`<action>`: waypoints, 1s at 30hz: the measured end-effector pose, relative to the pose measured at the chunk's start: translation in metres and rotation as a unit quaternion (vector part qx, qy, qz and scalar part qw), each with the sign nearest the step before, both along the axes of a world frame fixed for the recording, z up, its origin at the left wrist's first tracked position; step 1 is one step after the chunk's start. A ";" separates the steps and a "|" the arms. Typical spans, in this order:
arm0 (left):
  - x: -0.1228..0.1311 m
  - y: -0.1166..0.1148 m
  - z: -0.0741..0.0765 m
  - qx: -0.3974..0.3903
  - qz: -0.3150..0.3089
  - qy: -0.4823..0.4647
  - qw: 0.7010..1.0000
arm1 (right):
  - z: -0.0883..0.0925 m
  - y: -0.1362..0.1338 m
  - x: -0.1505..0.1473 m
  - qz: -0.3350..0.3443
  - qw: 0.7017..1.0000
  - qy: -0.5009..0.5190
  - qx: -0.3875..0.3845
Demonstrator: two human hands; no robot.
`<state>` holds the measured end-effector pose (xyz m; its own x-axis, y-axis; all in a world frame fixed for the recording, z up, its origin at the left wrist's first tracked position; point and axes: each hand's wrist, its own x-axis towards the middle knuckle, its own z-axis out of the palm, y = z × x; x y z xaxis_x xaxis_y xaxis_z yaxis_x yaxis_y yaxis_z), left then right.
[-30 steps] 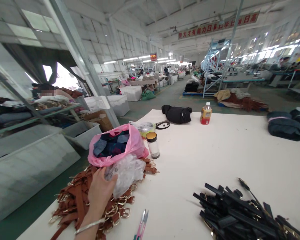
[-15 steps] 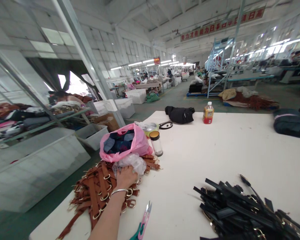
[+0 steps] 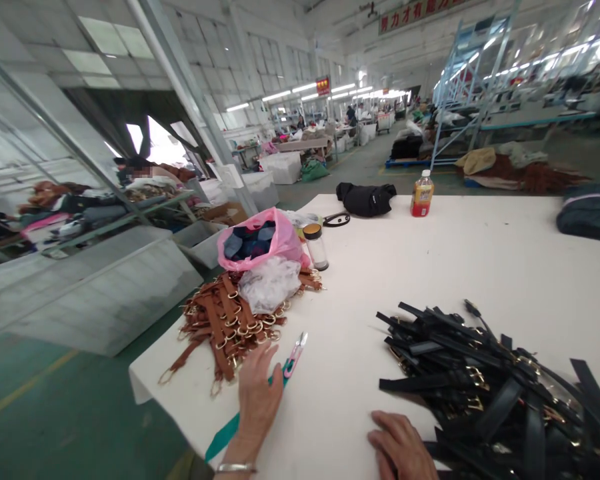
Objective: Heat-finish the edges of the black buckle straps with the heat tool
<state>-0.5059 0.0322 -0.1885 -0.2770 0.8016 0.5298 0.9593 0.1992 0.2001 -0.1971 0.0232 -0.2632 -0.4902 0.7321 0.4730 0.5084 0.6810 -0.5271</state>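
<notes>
Left hand [image 3: 260, 393] spread over snips [image 3: 293, 363], contact unclear; right hand [image 3: 403, 443] half-curled near black straps [image 3: 500, 410], grip unclear. Tabletop [image 3: 350, 293] holds black straps, brown straps [image 3: 215, 317], all unbundled; snips not picked up. Tabletop smooth, white; black straps flat, gold-buckled; brown straps matte, ring-ended; snips slender, pointed.

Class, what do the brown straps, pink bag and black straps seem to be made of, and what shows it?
Brown straps: probably matte leather or imitation, being flat and dull; their glinting rings look like gold-toned metal.
Pink bag: likely thin, glossy plastic film, with crinkled sides.
Black straps: smooth leather or synthetic, by their soft sheen; I cannot tell which.
</notes>
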 end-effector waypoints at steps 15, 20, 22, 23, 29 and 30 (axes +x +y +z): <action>0.119 -0.095 -0.045 0.001 -0.083 0.087 0.993 | 0.046 -0.009 0.012 -0.006 0.984 0.036 -0.172; 0.144 -0.135 -0.071 0.051 -0.126 0.083 0.987 | 0.065 -0.049 0.059 0.010 0.989 0.051 -0.135; 0.148 -0.142 -0.074 0.067 -0.131 0.068 0.987 | 0.065 -0.074 0.092 0.001 0.992 0.061 -0.109; 0.150 -0.144 -0.075 0.072 -0.133 0.062 0.986 | 0.062 -0.087 0.110 -0.010 0.993 0.064 -0.095; 0.160 -0.147 -0.078 0.078 -0.133 0.049 0.987 | 0.007 -0.153 0.227 -0.200 0.979 0.017 -0.015; 0.161 -0.146 -0.079 0.077 -0.133 0.047 0.987 | -0.004 -0.163 0.243 -0.238 0.971 0.005 0.005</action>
<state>-0.3446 -0.1141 -0.2675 -0.0116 0.7475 0.6641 0.9894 -0.0874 0.1157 0.0456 -0.1395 -0.2674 -0.0923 0.8699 0.4845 0.7615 0.3752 -0.5286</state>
